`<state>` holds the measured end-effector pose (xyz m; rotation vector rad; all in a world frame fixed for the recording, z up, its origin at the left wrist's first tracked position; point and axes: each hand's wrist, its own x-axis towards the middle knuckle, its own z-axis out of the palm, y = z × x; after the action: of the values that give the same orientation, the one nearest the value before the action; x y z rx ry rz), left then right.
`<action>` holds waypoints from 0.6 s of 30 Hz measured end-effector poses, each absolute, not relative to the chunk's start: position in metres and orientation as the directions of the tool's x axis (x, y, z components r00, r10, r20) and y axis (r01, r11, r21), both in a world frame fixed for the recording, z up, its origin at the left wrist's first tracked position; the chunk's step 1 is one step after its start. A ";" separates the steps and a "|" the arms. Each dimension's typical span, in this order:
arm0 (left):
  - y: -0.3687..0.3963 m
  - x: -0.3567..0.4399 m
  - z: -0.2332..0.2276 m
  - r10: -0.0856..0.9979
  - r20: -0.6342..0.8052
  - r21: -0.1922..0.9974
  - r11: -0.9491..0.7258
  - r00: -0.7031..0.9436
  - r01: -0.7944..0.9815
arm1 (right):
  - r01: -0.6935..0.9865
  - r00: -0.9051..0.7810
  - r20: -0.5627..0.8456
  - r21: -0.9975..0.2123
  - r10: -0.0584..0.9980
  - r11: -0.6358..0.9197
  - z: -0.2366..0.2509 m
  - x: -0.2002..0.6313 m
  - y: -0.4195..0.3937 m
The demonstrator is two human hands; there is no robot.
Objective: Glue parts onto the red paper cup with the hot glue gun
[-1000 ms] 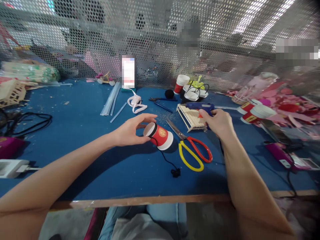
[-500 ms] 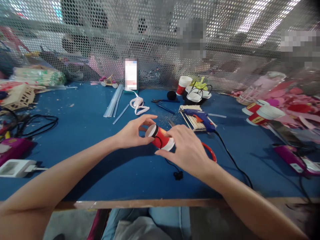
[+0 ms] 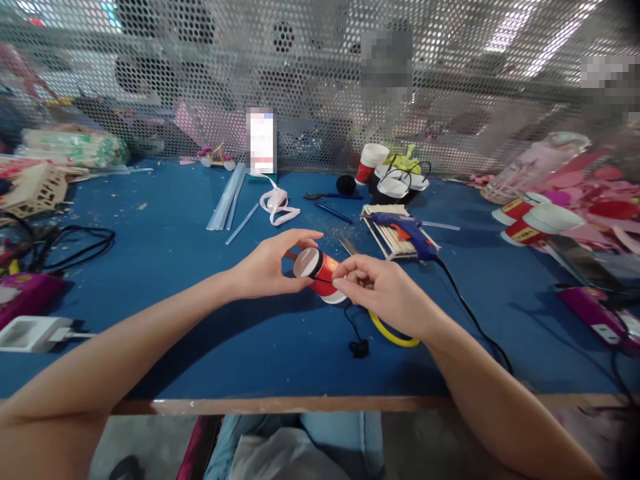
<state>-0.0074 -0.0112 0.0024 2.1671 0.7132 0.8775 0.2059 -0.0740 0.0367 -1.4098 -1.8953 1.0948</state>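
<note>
Over the blue table (image 3: 150,267), a red cup (image 3: 320,270) is gripped sideways by the left hand (image 3: 267,270).
The black string (image 3: 350,327) is pinched by the right hand (image 3: 385,293) and is best kept taut.

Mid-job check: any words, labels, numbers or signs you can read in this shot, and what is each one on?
No text can be read.
Red cup, held by left hand and right hand: gold emblem, mostly hidden, unreadable.
Two red cups lying at right: yellow labels, too small to read.
Card at the mesh: blurred out.
Glue gun: no marking visible.
</note>
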 end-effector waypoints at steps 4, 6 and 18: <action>-0.014 -0.007 0.003 0.678 0.383 0.741 -0.631 0.627 0.230 | 0.632 -0.363 0.091 -0.708 0.927 0.317 0.038 0.215 -0.073; -0.015 -0.006 0.004 0.676 0.376 0.742 -0.629 0.633 0.231 | 0.657 -0.374 0.206 -0.630 0.904 0.415 0.039 0.215 -0.072; -0.020 -0.002 0.001 0.655 0.376 0.763 -0.620 0.656 0.182 | 0.631 -0.341 0.482 -0.519 0.807 0.576 0.024 0.208 -0.058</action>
<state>-0.0022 -0.0198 0.0007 2.1605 0.6447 0.8548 0.2075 -0.0581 0.0243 -1.1429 -2.0835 0.3116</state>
